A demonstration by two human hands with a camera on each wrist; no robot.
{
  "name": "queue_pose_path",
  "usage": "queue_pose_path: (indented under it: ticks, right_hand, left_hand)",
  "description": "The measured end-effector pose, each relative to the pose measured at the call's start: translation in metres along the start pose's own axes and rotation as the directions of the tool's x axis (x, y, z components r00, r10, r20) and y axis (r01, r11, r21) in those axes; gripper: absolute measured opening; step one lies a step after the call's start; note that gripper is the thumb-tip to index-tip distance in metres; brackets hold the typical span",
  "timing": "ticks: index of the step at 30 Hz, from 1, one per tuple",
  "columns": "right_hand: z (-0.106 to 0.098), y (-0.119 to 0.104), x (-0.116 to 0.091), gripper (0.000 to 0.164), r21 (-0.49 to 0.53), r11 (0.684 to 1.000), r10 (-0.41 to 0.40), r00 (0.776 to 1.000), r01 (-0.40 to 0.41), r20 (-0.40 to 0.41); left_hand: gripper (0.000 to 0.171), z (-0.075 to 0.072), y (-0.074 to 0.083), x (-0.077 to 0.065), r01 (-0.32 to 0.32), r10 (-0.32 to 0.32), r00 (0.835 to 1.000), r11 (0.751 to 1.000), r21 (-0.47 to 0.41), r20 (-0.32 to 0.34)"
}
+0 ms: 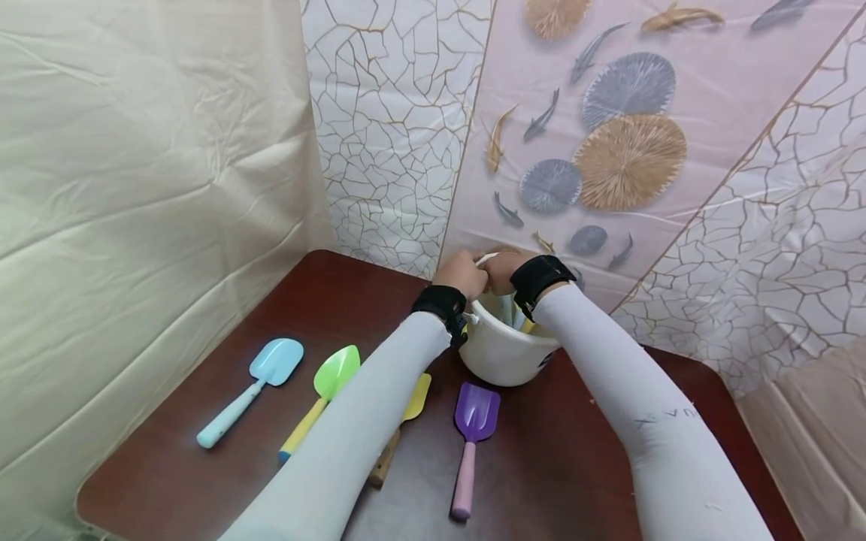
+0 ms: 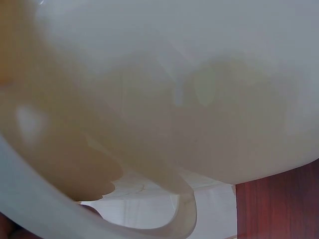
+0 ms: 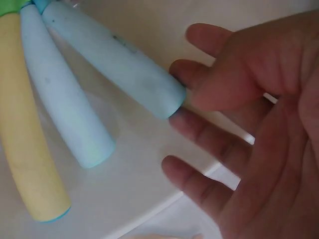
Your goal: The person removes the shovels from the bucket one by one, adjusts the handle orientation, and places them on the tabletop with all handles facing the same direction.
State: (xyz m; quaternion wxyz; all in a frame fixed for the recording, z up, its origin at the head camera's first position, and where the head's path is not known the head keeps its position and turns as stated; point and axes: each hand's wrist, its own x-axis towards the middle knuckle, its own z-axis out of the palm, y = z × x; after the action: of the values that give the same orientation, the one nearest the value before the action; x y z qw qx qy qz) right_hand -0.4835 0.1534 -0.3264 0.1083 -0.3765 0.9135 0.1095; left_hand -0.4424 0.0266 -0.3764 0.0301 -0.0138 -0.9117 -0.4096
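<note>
A white bucket (image 1: 501, 357) stands near the table's far edge. At its far side my left hand (image 1: 463, 272) grips the white bucket handle (image 1: 485, 258); the left wrist view shows mainly the bucket's pale wall (image 2: 209, 124). My right hand (image 3: 264, 129) reaches over the bucket's mouth, its fingers spread and loosely bent. Its fingertips lie right by the end of a light blue trowel handle (image 3: 119, 62), perhaps touching it. Beside that are a second light blue handle (image 3: 67, 94) and a pale yellow handle (image 3: 30, 119). Their blades are mostly out of view.
On the brown table (image 1: 541, 466) lie a light blue shovel (image 1: 277, 361), a green trowel (image 1: 336, 373) with yellow handle, a yellow shovel (image 1: 417, 397) partly behind my left arm, and a purple shovel (image 1: 476, 412) with pink handle. Patterned cloth (image 1: 392, 135) hangs behind.
</note>
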Motion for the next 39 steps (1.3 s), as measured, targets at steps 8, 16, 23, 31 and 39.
queue_pose_path:
  ticks: [8, 16, 23, 31, 39]
  right_hand:
    - [0.013, 0.010, 0.011, 0.013, 0.028, 1.000, 0.001, 0.999, -0.002, 0.035]
    - [0.037, 0.022, 0.028, 0.010, -0.100, 0.982, 0.158, 0.987, -0.159, -0.020]
    - [0.029, 0.004, 0.020, 0.010, -0.155, 0.951, 0.280, 0.957, -0.266, 0.080]
    - [0.022, -0.007, 0.009, 0.010, -0.150, 0.946, 0.300, 0.951, -0.287, 0.070]
    - [0.027, 0.010, 0.004, 0.018, -0.250, 0.943, 0.260, 0.955, -0.219, 0.144]
  left_hand:
    - [0.050, -0.003, 0.006, -0.003, -0.002, 0.002, 1.000, 1.000, 0.024, -0.018]
    - [0.054, -0.005, 0.003, -0.003, 0.011, -0.011, 1.000, 1.000, -0.003, -0.013]
    - [0.055, -0.006, 0.003, -0.006, 0.030, -0.031, 0.999, 0.999, -0.024, -0.013]
    - [0.054, -0.006, 0.004, -0.007, 0.008, -0.011, 0.999, 0.998, -0.055, -0.049]
    - [0.054, 0.003, 0.004, -0.007, -0.005, 0.003, 0.999, 0.999, -0.046, -0.047]
